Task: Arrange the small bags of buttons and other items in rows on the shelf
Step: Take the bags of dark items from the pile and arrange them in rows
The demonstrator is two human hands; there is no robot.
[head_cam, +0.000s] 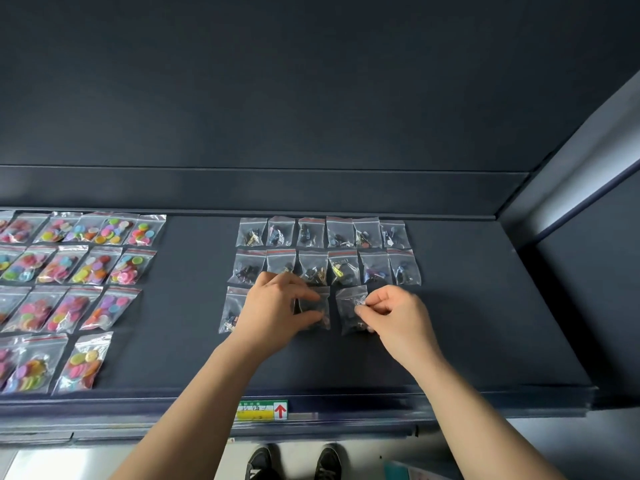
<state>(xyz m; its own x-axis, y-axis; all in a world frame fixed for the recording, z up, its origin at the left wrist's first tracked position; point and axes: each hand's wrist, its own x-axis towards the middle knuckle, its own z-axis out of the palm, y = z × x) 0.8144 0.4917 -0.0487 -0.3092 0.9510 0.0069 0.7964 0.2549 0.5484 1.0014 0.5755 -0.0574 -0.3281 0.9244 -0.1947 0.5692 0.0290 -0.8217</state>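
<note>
A dark shelf [467, 323] is shown from above, with a floor below it on which the shoes [260, 462] are seen. A label [262, 410] with a red arrow is fixed to the front edge, nearer than both hands.

The left hand [277, 306] is curled. A bag [317, 310] of dark items is gripped between its thumb and fingertips and is held flat on the shelf. The right hand [398, 313] is half closed. The right edge of a second bag [349, 306] is pinched between its thumb and forefinger, and the other fingers are tucked in. The two bags lie just beside each other, between the hands.

An end bag [231, 311] lies just left of the left hand. Whether another is hidden under that hand cannot be told. A third row is thus judged to be in progress, with bare shelf left to the right of the right hand.

Just beyond the hands a middle row [343, 268] of six bags is laid out, and beyond that a back row [339, 232] of six. Both are judged finished.

Well to the left of the left hand, button bags [86, 268] are set out in four rows, cut off by the picture's edge. No loose stock is seen, so the number left cannot be told.
</note>
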